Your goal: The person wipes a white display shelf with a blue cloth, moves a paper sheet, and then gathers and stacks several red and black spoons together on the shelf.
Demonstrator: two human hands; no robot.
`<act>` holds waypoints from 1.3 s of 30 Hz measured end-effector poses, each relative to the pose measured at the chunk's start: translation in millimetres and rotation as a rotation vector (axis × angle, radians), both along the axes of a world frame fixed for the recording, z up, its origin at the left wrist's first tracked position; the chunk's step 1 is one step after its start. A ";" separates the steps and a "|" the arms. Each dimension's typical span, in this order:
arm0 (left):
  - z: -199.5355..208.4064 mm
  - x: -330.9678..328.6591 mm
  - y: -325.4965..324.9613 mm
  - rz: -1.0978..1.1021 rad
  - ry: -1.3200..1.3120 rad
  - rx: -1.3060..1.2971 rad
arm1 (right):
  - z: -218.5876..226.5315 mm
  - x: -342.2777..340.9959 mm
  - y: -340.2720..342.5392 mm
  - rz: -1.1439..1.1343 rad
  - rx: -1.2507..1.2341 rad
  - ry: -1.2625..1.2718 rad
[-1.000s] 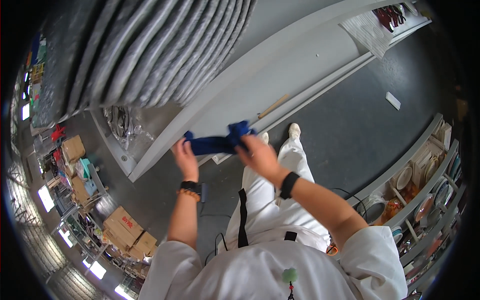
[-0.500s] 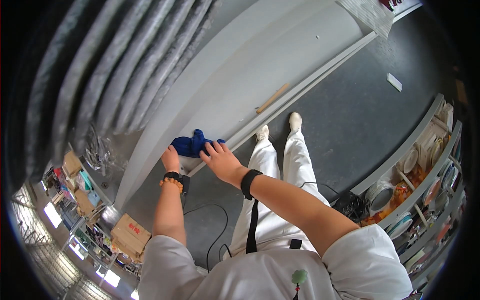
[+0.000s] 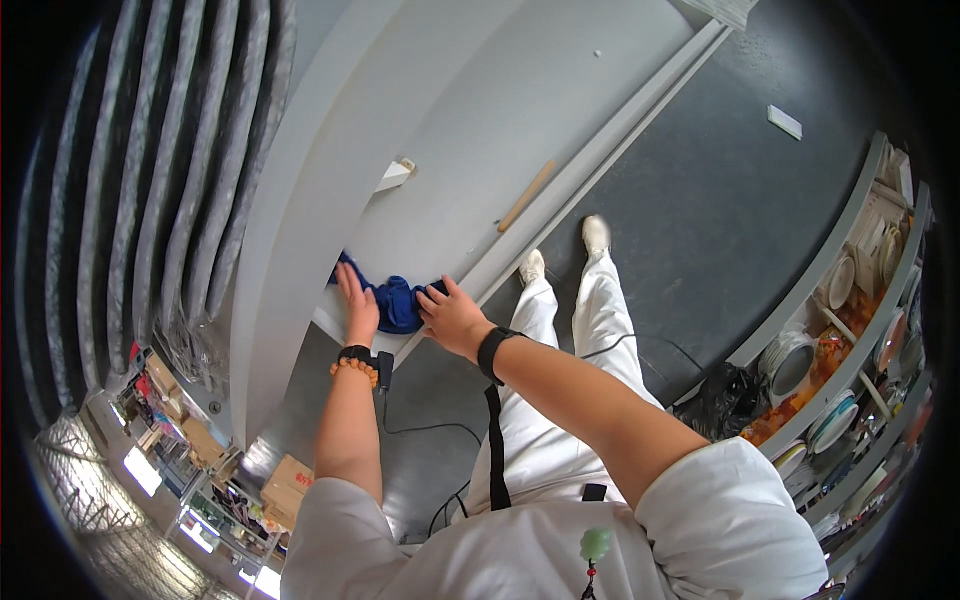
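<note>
A crumpled dark blue cloth (image 3: 400, 305) lies on the pale grey shelf board (image 3: 470, 140), near its close corner. My left hand (image 3: 360, 305) rests along the cloth's left part, its fingers stretched out and pointing away from me. Under those fingers a strip of blue reaches up to the shelf's upright side. At the cloth's right end is my right hand (image 3: 458, 318), its fingers bent over the fabric. Its thumb is hard to make out. Both wrists wear black bands, and an orange beaded bracelet circles the left one.
A wooden stick (image 3: 526, 197) lies by the shelf's raised edge, and a small white piece (image 3: 396, 176) sits farther left. Metal slats (image 3: 190, 160) rise at the left. On the right, a rack (image 3: 815, 290) holds plates and a black bag (image 3: 725, 400). A cable (image 3: 435, 430) hangs below my left wrist.
My left hand has moved forward and its fingers have straightened over the cloth. The cloth's left end has moved farther up, and my right hand has shifted slightly right. The view has turned.
</note>
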State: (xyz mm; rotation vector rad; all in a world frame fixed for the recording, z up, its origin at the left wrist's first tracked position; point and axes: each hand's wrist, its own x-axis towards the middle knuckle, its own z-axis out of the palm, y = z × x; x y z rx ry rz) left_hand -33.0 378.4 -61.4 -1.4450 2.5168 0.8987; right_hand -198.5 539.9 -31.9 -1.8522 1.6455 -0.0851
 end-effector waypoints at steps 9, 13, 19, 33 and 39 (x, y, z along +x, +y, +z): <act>17.5 -136.8 18.4 -0.516 0.060 0.058 | 33.9 -74.8 3.6 0.134 -0.096 0.323; 8.3 -181.8 17.0 -0.577 0.125 0.038 | 15.5 -132.4 17.6 -0.129 -0.250 0.242; 8.1 -260.8 41.6 -0.571 0.214 0.024 | 14.2 -210.8 25.2 -0.245 -0.319 0.275; -12.6 -114.7 55.1 0.075 0.014 -0.129 | 10.0 -150.8 30.9 -0.247 -0.234 0.079; -1.8 -179.5 46.7 -0.024 -0.001 -0.118 | 13.0 -176.0 23.7 -0.055 -0.122 0.324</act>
